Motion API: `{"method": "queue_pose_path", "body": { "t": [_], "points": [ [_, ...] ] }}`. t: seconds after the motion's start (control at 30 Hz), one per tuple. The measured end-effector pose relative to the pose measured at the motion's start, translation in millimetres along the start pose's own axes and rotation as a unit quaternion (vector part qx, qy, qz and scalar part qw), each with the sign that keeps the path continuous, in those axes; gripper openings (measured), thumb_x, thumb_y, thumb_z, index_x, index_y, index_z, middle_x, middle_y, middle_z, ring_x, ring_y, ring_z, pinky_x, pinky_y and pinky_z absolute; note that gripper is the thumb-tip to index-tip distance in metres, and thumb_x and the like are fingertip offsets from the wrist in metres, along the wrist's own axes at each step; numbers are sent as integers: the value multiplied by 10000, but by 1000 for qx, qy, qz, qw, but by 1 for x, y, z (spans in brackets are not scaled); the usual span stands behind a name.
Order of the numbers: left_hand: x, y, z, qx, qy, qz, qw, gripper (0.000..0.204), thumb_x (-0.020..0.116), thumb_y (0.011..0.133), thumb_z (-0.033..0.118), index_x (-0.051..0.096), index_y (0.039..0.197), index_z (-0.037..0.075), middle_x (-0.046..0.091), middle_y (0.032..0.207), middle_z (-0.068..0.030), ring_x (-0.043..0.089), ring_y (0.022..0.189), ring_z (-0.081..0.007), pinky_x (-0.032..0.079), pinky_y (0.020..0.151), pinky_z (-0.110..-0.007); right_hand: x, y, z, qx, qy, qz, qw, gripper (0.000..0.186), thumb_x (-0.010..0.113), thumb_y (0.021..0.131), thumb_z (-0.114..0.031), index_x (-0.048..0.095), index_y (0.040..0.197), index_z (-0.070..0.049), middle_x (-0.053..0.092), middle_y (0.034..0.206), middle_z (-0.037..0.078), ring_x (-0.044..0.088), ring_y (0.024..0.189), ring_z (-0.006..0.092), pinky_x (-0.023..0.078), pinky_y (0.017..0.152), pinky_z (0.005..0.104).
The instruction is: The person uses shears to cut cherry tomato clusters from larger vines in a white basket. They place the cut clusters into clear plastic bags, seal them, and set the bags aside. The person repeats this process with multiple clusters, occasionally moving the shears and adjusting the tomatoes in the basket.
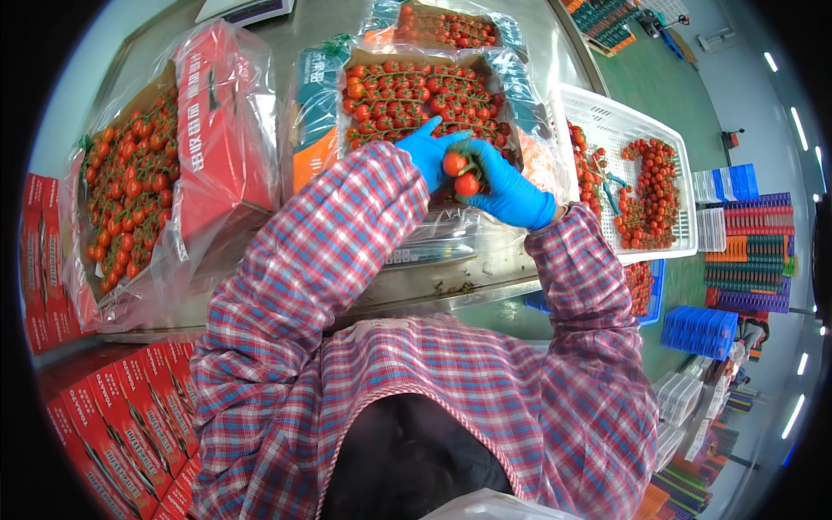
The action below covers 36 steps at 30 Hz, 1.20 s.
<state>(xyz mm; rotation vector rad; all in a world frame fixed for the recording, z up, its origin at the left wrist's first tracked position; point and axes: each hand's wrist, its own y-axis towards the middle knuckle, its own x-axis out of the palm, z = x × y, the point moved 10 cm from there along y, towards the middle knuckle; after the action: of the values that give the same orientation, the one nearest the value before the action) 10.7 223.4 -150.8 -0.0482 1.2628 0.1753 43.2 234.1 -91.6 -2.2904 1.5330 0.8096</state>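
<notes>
My right hand [513,189], in a blue glove, is curled round a few loose cherry tomatoes [466,184] with green stems. Beside it, my left hand [425,154], gloved the same, has its fingers stretched apart and touches or nearly touches the right fingertips. Both are above the near side of an orange and teal carton [315,102] lined with clear plastic. Rows of cherry tomatoes on the vine [416,91] fill that carton; my hands and sleeves hide its near part.
At the left stands a red carton [212,130] of vine tomatoes in plastic. Another filled carton [446,26] is behind. On the right, a white crate [598,104] holds tomato bunches and teal-handled snips [612,192]. Red boxes [130,425] are stacked lower left; a blue crate [656,295] sits below the white one.
</notes>
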Motion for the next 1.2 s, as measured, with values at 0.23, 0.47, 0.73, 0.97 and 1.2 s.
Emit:
{"method": "queue_pose_path", "body": {
  "t": [0.23,0.47,0.73,0.97,1.2],
  "points": [
    [3,18,-9,60,112,-93,987,542,600,790,127,439,1296,234,286,1441,72,214,1354,-229,184,1057,-598,-4,-22,16,30,-500,71,862,274,556,744,-89,551,1017,-87,538,979,132,560,800,279,469,658,375],
    [-20,36,0,-7,137,-74,988,529,482,820,40,417,1326,178,388,1384,-47,324,1296,-281,224,1061,-529,-3,-34,43,190,-502,-24,844,87,586,745,-172,662,706,-158,640,713,31,620,748,207,402,747,351],
    [23,38,34,-64,155,-97,981,579,552,813,274,378,1346,127,279,1447,-66,214,1346,-296,91,1080,-545,-194,-239,164,221,-205,11,954,252,581,831,-246,622,1040,-111,620,980,125,604,887,295,480,755,386],
    [-40,78,44,-248,46,-61,966,389,464,863,129,500,1244,61,357,1409,-99,235,1342,-308,107,1097,-473,-426,-368,427,554,-333,86,758,323,483,799,-87,582,1104,-51,595,1106,174,586,1007,321,496,826,405],
    [-45,200,102,-240,-87,-44,966,397,472,844,52,508,1239,32,422,1352,-127,328,1291,-322,249,1060,-420,-351,-380,409,336,-414,-224,816,324,591,686,-115,606,1010,-98,614,944,115,566,942,301,467,769,406]
  ]
}}
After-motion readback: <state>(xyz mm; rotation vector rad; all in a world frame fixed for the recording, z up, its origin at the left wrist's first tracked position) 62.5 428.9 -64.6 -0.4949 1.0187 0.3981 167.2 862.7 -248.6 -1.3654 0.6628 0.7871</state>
